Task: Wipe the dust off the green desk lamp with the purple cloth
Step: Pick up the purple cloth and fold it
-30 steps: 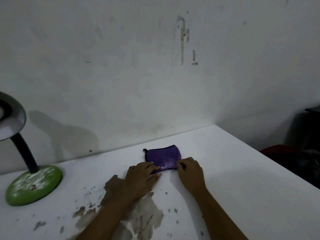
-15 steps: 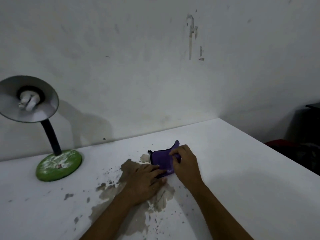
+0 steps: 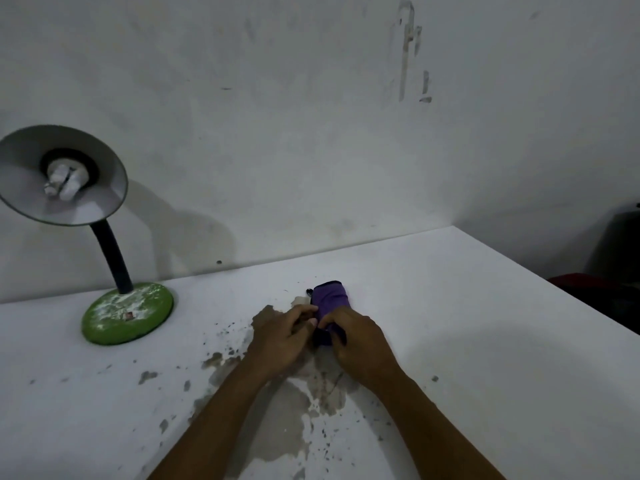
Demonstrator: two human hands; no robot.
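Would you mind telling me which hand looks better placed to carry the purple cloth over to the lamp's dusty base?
Probably the left hand: it already pinches the purple cloth, and the green lamp base sits on its side of the table. The right hand also grips the cloth but would have to cross over.

The white desk (image 3: 485, 358) stands against a marked wall, its paint worn off in grey-brown patches and flecks near the middle and front. At the far left the lamp (image 3: 104, 258) stands on its round green base, which is dusted with white. Near the middle lies the folded cloth (image 3: 329, 296), its near end held by both hands (image 3: 287, 337).
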